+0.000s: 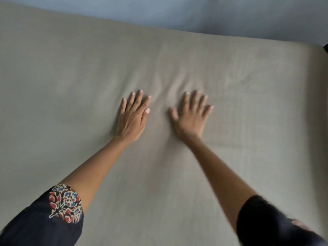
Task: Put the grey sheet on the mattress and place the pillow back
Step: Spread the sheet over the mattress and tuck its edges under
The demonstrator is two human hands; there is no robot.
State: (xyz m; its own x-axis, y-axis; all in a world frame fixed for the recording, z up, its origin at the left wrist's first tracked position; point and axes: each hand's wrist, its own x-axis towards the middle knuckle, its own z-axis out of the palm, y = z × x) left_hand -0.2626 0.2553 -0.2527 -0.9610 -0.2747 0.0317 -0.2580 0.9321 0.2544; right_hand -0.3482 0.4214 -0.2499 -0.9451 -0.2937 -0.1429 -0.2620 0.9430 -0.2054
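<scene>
The grey sheet [71, 77] is already covering the mattress — 2 hands, left hand [132, 118] and right hand [190, 117], are pressing spread flat mid-frame, smoothing creases; no pillow is showing.

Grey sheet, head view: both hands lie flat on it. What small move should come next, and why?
Probably slide both palms apart and forward. The left hand and right hand press flat on the grey sheet, and creases bunch between and just beyond them; smoothing comes before the pillow, which is not in view.
</scene>
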